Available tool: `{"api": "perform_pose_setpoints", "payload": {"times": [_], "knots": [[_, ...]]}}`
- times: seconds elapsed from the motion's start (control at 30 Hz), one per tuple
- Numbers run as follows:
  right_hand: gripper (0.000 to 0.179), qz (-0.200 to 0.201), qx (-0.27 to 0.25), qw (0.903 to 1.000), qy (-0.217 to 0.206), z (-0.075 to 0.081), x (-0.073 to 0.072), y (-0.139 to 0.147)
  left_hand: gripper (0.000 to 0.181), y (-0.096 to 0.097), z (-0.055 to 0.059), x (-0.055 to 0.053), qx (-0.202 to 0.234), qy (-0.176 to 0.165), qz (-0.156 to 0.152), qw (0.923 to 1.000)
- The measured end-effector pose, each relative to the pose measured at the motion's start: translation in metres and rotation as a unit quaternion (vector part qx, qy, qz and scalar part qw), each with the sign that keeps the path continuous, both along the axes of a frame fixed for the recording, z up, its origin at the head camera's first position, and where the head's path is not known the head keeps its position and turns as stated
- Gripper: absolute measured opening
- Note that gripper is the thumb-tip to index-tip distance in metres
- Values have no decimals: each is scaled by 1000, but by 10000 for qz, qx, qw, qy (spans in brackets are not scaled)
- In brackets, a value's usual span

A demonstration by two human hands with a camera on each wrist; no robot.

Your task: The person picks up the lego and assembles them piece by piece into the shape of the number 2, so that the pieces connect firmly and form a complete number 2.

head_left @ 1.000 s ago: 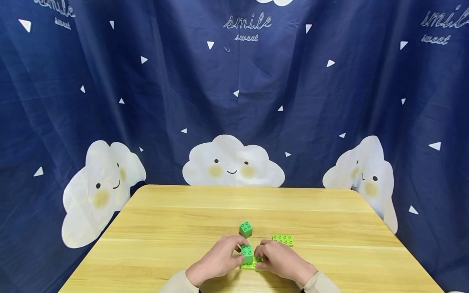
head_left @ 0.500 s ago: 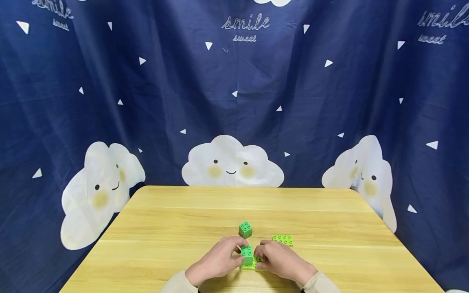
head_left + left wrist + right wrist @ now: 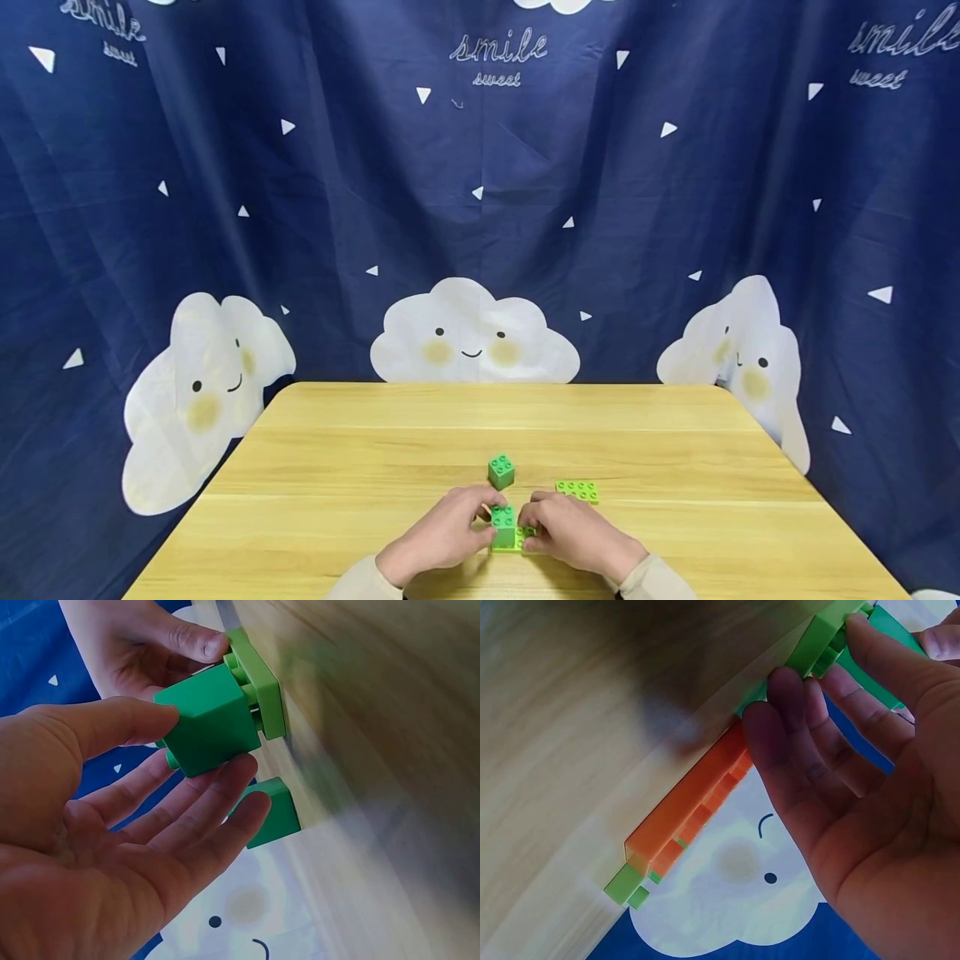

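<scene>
My left hand point(image 3: 448, 533) pinches a square green brick point(image 3: 210, 724) between thumb and fingertips. That brick sits over the left end of a light green studded plate point(image 3: 262, 690); studs show between the two in the left wrist view. My right hand point(image 3: 576, 531) pinches the plate's right part, thumb on the studded side point(image 3: 827, 660). In the head view, the plate is mostly covered by the brick and the right fingers. A second green brick point(image 3: 501, 472) stands on the table just behind the hands.
Another light green studded plate point(image 3: 577, 491) lies behind my right hand. In the right wrist view, a long studded piece point(image 3: 686, 799) shows orange with a light green end. The wooden table point(image 3: 360, 467) ends at a dark blue cloud-print curtain point(image 3: 480, 233).
The green brick in my left hand has come down slightly toward the plate's left end. My right hand keeps its hold on the plate. The head view has shifted a little.
</scene>
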State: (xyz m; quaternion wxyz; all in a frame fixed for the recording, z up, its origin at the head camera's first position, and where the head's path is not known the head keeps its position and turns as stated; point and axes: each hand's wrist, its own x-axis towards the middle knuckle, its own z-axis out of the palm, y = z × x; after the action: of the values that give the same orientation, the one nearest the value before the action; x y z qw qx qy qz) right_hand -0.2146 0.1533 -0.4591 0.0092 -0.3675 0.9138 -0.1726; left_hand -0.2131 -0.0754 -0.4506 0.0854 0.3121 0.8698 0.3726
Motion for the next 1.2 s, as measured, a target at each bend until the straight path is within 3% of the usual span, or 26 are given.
{"api": "perform_pose_setpoints", "payload": {"times": [0.63,1.0,1.2], "knots": [[14,-34,-50,9999,-147,1,2,-1,26,0,0,2,85,-188,71,9998],[13,10,54,10000,-28,1,1,-1,20,-2,-2,0,151,-96,-29,9998],[30,-146,-209,9993,-276,7,1,3,19,-1,-2,1,197,-41,-22,9998]]}}
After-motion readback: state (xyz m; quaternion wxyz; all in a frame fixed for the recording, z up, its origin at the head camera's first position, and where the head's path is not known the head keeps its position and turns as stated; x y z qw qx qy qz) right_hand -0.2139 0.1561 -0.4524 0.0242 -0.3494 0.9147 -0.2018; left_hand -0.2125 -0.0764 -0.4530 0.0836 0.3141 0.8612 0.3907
